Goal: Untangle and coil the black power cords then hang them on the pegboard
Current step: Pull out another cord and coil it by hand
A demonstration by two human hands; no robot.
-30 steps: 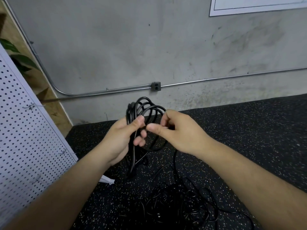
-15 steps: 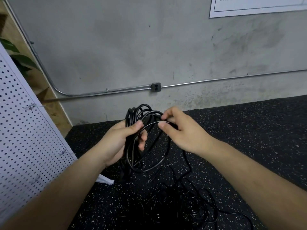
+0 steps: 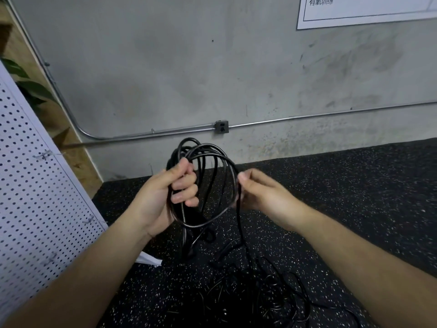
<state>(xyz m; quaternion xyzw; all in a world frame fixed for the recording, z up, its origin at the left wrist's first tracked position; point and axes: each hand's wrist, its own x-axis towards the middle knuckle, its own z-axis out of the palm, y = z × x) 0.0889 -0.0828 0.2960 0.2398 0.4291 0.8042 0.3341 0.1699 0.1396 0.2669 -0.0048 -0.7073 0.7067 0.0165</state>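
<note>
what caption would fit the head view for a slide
Left hand grips a coil of black power cord while the right hand pinches its outer loop above a tangled pile.

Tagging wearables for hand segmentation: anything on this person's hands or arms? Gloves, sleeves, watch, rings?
Nothing worn that shows. The left hand and right hand are bare: no gloves, no rings visible. The left forearm and right forearm are uncovered to the frame edge: no sleeves, watch, bands or markings.

Black cord coil point(image 3: 202, 146) upright (tangle point(image 3: 260, 292) below, perhaps several cords)
</note>
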